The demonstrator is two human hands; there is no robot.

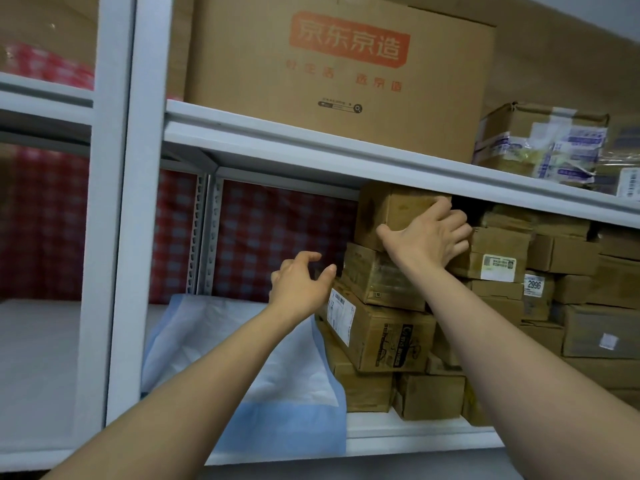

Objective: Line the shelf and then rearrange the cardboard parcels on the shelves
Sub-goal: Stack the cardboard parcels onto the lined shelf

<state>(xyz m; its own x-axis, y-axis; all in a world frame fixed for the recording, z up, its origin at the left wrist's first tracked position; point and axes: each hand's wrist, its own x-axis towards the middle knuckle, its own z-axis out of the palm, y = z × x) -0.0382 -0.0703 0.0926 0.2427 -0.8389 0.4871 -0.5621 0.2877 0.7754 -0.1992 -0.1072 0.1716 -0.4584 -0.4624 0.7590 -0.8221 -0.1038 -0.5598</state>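
A blue and white liner sheet (242,348) lies on the left part of the white shelf (415,441), its front edge hanging over. To its right stands a tilted stack of brown cardboard parcels (381,327). My right hand (429,233) grips the topmost parcel (384,213), thumb on its front face and fingers over its right corner, just under the upper shelf. My left hand (299,285) hovers with curled fingers beside the labelled parcel in the stack and holds nothing.
More small parcels (568,289) fill the shelf to the right. On the upper shelf (311,143) stands a large printed carton (339,71) and a taped box (540,140). White uprights (117,202) stand at left; a red checked cloth hangs behind.
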